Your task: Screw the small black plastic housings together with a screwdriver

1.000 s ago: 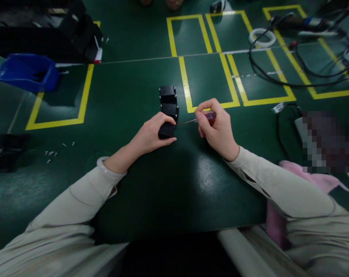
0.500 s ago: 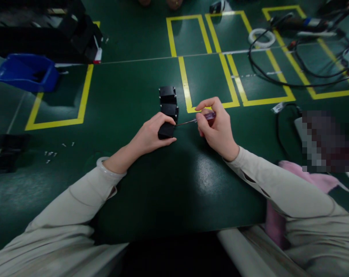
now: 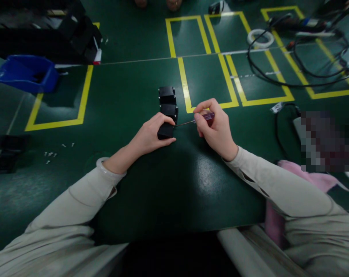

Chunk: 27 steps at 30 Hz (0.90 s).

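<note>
A blue plastic bin [image 3: 51, 79] with a flared front lip sits at the far left of the dark green, glossy surface [image 3: 151, 188], partly over a yellow tape outline; its inside is in shadow, and I cannot tell what, if anything, lies in it. Beyond it, at the upper left, stands a bulky group of black boxes [image 3: 76, 34], too dark and blurred for their contents to be told. The left hand [image 3: 148, 134] is clamped on a small black rectangular block [image 3: 165, 132], its fingers around the far and near sides. This block is the nearest in a row of three at the middle of the surface; two similar black blocks with small silvery screws at their edges [image 3: 166, 92] stand just beyond it. The right hand [image 3: 216, 125] is closed around the translucent purplish handle of a thin-shafted screwdriver [image 3: 208, 117], whose tip meets the right edge of the held block, beside the left hand's fingertip. Several small silvery loose screws [image 3: 50, 154] lie scattered on the surface, left of the left forearm.
</note>
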Each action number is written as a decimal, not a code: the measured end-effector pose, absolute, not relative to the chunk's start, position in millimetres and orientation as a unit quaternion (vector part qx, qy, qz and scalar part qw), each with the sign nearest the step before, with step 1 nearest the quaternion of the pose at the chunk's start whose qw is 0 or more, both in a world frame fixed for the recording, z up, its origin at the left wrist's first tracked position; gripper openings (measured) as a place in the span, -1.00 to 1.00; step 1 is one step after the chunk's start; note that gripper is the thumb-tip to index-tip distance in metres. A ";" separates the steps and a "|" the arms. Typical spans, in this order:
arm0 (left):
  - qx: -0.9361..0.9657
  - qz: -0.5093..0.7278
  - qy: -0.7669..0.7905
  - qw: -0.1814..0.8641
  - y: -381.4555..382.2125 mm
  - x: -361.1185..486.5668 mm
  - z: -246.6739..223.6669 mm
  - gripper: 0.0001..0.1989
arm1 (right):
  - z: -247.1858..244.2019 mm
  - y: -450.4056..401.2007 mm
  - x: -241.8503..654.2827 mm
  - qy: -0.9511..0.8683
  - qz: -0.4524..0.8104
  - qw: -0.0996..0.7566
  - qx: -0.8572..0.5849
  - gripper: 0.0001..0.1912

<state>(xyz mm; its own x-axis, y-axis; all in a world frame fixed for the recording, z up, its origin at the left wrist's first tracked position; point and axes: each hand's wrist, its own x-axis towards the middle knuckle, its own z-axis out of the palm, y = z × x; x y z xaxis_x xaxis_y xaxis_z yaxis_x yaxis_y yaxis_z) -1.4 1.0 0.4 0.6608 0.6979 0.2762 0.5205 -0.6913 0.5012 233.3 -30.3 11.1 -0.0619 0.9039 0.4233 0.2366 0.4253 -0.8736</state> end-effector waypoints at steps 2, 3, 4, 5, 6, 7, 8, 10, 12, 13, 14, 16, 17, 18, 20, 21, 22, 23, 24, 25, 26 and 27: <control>0.889 0.227 0.346 0.195 1.1 -1.6 0.5 -0.64 | 13.1 -30.8 232.8 -0.656 0.322 0.523 -0.439 -0.83; 0.889 0.226 0.348 0.195 1.1 -1.7 0.6 -0.64 | 13.8 -31.1 232.6 -0.655 0.324 0.520 -0.442 -0.80; 0.888 0.226 0.349 0.195 1.0 -1.8 0.6 -0.64 | 14.1 -31.4 232.5 -0.654 0.325 0.519 -0.444 -0.79; 0.888 0.226 0.349 0.195 1.0 -1.9 0.6 -0.64 | 14.0 -31.5 232.4 -0.654 0.324 0.520 -0.444 -0.81; 0.889 0.226 0.348 0.195 1.0 -1.9 0.6 -0.64 | 13.5 -31.5 232.5 -0.654 0.322 0.522 -0.443 -0.84; 0.889 0.226 0.347 0.195 1.0 -2.0 0.6 -0.64 | 12.8 -31.4 232.6 -0.654 0.319 0.525 -0.441 -0.89; 0.889 0.224 0.347 0.196 1.0 -2.0 0.6 -0.64 | 12.0 -31.3 232.9 -0.655 0.316 0.527 -0.440 -0.92; 0.888 0.221 0.350 0.199 1.0 -2.1 0.5 -0.64 | 11.2 -31.0 233.4 -0.657 0.311 0.529 -0.438 -0.93; 0.887 0.219 0.354 0.200 1.1 -2.1 0.4 -0.64 | 11.7 -30.9 233.7 -0.657 0.312 0.525 -0.441 -0.91; 0.887 0.219 0.355 0.200 1.1 -2.0 0.3 -0.64 | 12.3 -31.0 233.6 -0.657 0.315 0.522 -0.444 -0.88; 0.886 0.220 0.355 0.200 1.1 -2.0 0.2 -0.63 | 13.0 -31.1 233.5 -0.657 0.317 0.518 -0.447 -0.84; 0.887 0.221 0.353 0.201 1.0 -1.8 0.1 -0.63 | 13.9 -31.3 233.2 -0.658 0.318 0.513 -0.451 -0.80; 0.886 0.222 0.353 0.201 0.9 -1.7 0.1 -0.63 | 13.9 -31.2 233.0 -0.658 0.316 0.516 -0.448 -0.82; 0.886 0.222 0.352 0.203 0.8 -1.5 0.1 -0.63 | 13.6 -31.1 233.0 -0.658 0.314 0.520 -0.444 -0.85; 0.886 0.222 0.352 0.203 0.6 -1.5 0.3 -0.64 | 12.6 -30.6 233.2 -0.658 0.309 0.528 -0.440 -0.94; 0.887 0.222 0.351 0.202 0.5 -1.5 0.4 -0.64 | 12.2 -30.3 233.4 -0.658 0.307 0.528 -0.440 -0.95; 0.887 0.222 0.351 0.201 0.5 -1.5 0.4 -0.64 | 11.9 -30.2 233.6 -0.658 0.306 0.528 -0.441 -0.94; 0.888 0.224 0.350 0.199 0.6 -1.5 0.3 -0.64 | 11.9 -30.2 233.8 -0.659 0.305 0.527 -0.441 -0.93; 0.888 0.225 0.348 0.197 0.6 -1.5 0.3 -0.64 | 12.1 -30.2 234.0 -0.660 0.305 0.526 -0.441 -0.93; 0.889 0.227 0.346 0.196 0.7 -1.5 0.2 -0.64 | 12.5 -30.4 234.0 -0.661 0.306 0.524 -0.442 -0.91; 0.890 0.228 0.344 0.195 0.8 -1.4 0.2 -0.64 | 13.0 -30.6 234.0 -0.662 0.306 0.521 -0.443 -0.87; 0.890 0.229 0.343 0.195 0.9 -1.3 0.2 -0.64 | 13.3 -30.8 233.9 -0.663 0.307 0.517 -0.445 -0.84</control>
